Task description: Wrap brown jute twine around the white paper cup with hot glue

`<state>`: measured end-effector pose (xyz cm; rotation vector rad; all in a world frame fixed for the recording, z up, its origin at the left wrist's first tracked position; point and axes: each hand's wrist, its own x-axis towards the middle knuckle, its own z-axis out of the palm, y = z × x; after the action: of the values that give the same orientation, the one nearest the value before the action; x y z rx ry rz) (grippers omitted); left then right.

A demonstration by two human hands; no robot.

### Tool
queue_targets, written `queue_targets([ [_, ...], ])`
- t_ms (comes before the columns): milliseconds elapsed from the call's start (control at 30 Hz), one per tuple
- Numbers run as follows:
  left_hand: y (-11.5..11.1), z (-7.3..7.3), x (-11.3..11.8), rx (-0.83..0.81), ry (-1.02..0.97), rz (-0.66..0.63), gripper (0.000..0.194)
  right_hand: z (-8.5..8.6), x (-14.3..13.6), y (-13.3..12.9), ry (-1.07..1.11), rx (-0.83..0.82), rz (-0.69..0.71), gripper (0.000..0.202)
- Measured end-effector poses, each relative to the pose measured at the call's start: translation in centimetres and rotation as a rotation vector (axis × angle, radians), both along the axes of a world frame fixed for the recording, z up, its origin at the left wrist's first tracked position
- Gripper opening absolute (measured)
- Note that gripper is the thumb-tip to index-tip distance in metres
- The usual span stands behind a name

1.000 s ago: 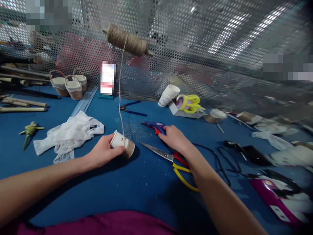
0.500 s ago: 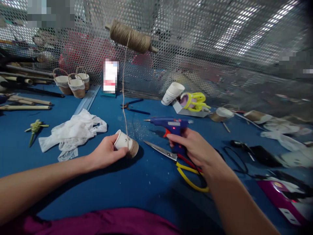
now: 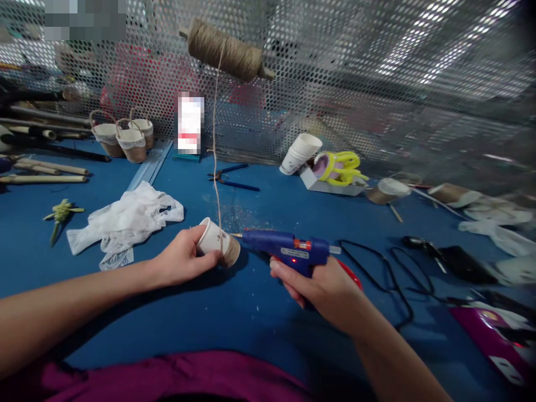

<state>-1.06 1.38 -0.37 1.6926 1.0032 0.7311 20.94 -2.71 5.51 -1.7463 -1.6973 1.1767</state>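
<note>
My left hand (image 3: 184, 252) is closed round a white paper cup (image 3: 209, 237), tilted on its side with its mouth toward the upper left. Brown twine wraps the cup's base, and a strand of twine (image 3: 215, 139) runs up from it to a spool (image 3: 224, 50). In my right hand (image 3: 324, 285) is a blue hot glue gun (image 3: 268, 243) with a lit red light. Its nozzle tip is at the twine-wrapped end of the cup; whether they touch I cannot tell. A red handle loop (image 3: 350, 274) shows behind my right hand.
White lace (image 3: 125, 220) lies left of the cup. Behind are pliers (image 3: 234, 177), stacked paper cups (image 3: 300, 153), a white box (image 3: 330, 184) and three small baskets (image 3: 132, 146). A black cord (image 3: 387, 271) curls at right. Perforated metal mesh (image 3: 343, 84) stands at the back.
The glue gun has moved down and left, bringing its nozzle to the cup. The scissors seen under my right hand are now mostly out of sight. My left hand keeps its grip on the cup.
</note>
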Motion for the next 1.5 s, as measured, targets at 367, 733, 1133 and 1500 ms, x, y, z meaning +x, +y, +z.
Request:
queue_targets([
  [367, 0.0, 0.4, 0.0, 0.053, 0.029, -0.041, 0.025, -0.4, 0.4, -0.3, -0.126, -0.011, 0.029, 0.036],
  [733, 0.1, 0.3, 0.0, 0.056, 0.011, -0.042, 0.028, 0.1, 0.6, -0.8, -0.194, 0.093, 0.138, 0.040],
  [1133, 0.0, 0.2, 0.1, 0.068, 0.027, -0.034, 0.028, 0.4, 0.0, -0.7, -0.170, 0.090, 0.077, 0.036],
  [1500, 0.1, 0.8, 0.3, -0.072, -0.012, -0.013, 0.028, 0.0, 0.2, -1.1, -0.213, 0.248, 0.190, 0.040],
])
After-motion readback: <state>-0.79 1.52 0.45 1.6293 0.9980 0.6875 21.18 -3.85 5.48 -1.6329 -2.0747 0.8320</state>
